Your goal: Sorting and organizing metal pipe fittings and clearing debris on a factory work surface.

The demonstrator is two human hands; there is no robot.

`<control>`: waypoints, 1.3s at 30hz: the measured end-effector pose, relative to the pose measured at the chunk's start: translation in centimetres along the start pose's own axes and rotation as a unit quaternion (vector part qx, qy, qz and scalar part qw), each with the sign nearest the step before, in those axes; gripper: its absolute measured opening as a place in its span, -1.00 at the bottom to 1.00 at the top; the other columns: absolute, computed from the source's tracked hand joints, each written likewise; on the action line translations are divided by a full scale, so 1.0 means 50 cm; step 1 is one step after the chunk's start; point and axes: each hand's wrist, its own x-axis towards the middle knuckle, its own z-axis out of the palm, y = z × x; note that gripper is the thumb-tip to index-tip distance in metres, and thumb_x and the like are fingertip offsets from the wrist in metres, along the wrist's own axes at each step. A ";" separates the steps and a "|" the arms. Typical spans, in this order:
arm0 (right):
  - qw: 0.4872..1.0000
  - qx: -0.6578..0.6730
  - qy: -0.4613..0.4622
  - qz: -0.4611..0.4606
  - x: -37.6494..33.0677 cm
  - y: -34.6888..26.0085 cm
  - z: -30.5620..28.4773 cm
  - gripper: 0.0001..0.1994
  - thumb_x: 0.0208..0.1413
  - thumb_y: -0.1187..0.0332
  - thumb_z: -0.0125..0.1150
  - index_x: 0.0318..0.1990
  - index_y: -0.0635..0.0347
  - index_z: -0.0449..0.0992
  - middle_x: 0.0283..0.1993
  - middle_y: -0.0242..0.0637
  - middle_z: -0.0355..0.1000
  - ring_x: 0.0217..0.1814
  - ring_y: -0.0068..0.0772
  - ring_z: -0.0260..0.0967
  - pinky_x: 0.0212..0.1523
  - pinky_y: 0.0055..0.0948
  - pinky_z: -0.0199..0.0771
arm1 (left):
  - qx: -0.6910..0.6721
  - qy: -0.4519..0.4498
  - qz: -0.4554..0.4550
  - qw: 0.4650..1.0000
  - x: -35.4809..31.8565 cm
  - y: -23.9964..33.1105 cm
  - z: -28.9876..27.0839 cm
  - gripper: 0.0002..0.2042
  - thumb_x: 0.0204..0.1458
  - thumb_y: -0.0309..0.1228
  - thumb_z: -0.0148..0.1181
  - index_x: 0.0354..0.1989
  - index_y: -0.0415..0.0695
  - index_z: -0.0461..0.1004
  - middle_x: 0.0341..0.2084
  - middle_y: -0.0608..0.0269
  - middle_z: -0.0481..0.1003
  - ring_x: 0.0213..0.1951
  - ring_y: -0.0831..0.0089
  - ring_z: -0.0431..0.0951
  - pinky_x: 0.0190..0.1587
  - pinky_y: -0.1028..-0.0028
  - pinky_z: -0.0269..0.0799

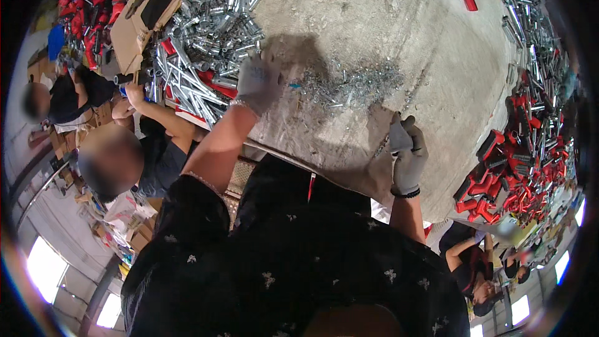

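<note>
My left hand, in a pale work glove, is at the edge of the heap of shiny metal parts, its fingers smeared by motion. Beside it lie long silver rods and red-handled pieces. My right hand, gloved in grey, is over the near right part of the beige cloth. Its thumb and fingers are pressed together; what they pinch, if anything, I cannot make out. Between the hands, on the cloth, spreads a thin scatter of tiny metal bits, with a small blue piece at its left end.
Silver sockets and tubes are heaped at the far left. More metal parts line the right edge, with red-handled tools nearer me. Cardboard stands at the left. Co-workers sit close by on the left and lower right.
</note>
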 end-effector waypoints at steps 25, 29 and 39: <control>0.999 -0.036 0.023 0.018 0.016 0.000 0.015 -0.79 0.20 0.39 0.15 -0.09 0.32 0.53 -0.20 -0.41 0.49 -0.17 -0.63 0.36 -0.12 -0.61 0.36 | -0.069 -0.028 -0.002 0.997 0.110 0.220 0.045 -0.86 0.02 -0.33 0.23 -0.27 0.05 0.66 -0.15 0.16 0.52 -0.23 0.15 0.60 -0.13 0.19 0.48; 1.000 0.007 0.019 0.022 0.008 -0.013 0.035 -0.78 0.20 0.39 0.14 -0.07 0.32 0.52 -0.10 -0.35 0.49 -0.08 -0.58 0.38 -0.03 -0.55 0.38 | -0.047 -0.061 -0.018 0.997 0.111 0.234 0.055 -0.85 -0.01 -0.37 0.19 -0.29 0.07 0.65 -0.18 0.19 0.51 -0.08 0.22 0.55 -0.12 0.23 0.47; 0.999 -0.028 -0.044 -0.015 0.003 -0.001 0.016 -0.72 0.22 0.39 0.07 0.00 0.39 0.51 0.13 -0.16 0.46 0.25 -0.42 0.32 0.22 -0.39 0.31 | -0.022 -0.163 0.028 0.986 0.105 0.232 -0.007 -0.74 0.04 -0.40 0.12 -0.09 0.05 0.57 -0.14 0.26 0.56 0.01 0.29 0.52 -0.05 0.22 0.42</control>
